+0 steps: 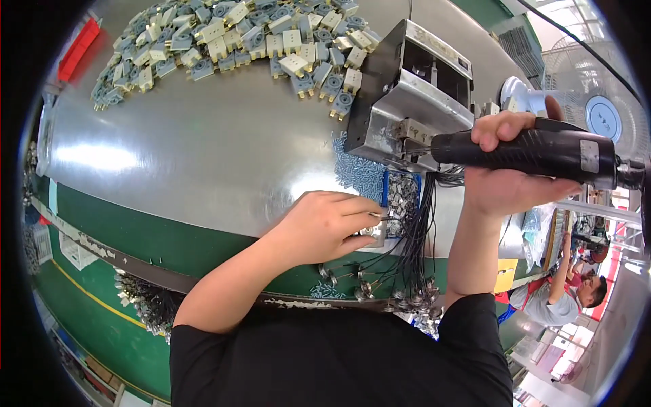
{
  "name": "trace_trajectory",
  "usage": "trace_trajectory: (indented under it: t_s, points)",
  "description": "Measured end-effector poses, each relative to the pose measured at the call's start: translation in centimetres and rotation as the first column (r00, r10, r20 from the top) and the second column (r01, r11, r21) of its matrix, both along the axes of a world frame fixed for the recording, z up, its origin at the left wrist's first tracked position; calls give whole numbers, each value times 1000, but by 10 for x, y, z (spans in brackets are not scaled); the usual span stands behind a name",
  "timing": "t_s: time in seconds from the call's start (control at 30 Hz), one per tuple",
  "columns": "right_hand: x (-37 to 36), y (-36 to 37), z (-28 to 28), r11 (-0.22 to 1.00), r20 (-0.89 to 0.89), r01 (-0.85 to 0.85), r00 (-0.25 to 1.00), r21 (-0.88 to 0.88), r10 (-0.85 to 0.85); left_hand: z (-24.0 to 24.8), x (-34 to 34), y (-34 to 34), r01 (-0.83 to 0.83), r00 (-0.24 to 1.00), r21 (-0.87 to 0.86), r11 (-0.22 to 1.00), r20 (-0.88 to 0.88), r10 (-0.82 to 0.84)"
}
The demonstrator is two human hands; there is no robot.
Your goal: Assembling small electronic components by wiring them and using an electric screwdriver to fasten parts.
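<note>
My right hand [505,146] is wrapped round a black electric screwdriver [529,152] lying almost level, its narrow end pointing left at the front of a metal screw feeder [434,95]. A small pale block [413,131] with holes sits on the feeder just by that tip. Lower down, my left hand [329,227] has its fingers and thumb closed on a small grey block-like part [370,234], partly hidden by the fingers. Close to those fingers is a blue tray [386,190] of small metal pieces. Loose bluish screws [359,173] lie heaped beside it.
A large heap of grey-and-cream socket-like parts [264,41] covers the back of the metal table [190,136]. Black cables [420,237] with round metal ends hang over the front edge. A red bin [79,51] stands far left, a fan [603,119] right. Another person [553,298] works at right.
</note>
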State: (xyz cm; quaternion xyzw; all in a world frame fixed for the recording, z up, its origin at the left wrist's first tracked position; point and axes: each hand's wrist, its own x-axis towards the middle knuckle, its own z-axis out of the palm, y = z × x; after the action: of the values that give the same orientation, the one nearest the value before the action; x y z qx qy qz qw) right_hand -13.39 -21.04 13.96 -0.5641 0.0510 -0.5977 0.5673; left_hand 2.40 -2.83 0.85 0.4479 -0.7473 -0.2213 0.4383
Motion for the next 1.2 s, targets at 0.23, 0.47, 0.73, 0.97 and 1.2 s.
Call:
trace_trajectory:
  t_s: [0.23,0.47,0.73,0.97,1.2]
  points:
    - [6,0,-8,996,-70,70,995,63,-66,1,1,0,5,1000,11,1000,6,-5]
    - [9,-3,-10,995,-82,52,996,81,-46,1,1,-1,1,1000,15,1000,0,-1]
    - [5,-1,-17,987,-15,-53,998,151,56,2,-2,0,-7,1000,2,1000,-6,7]
    - [5,21,-9,978,-123,-94,985,185,118,-3,0,1,-32,997,52,998,-70,35]
    - [-2,89,7,959,-199,-221,946,176,254,-1,-1,2,-53,998,91,994,-25,56]
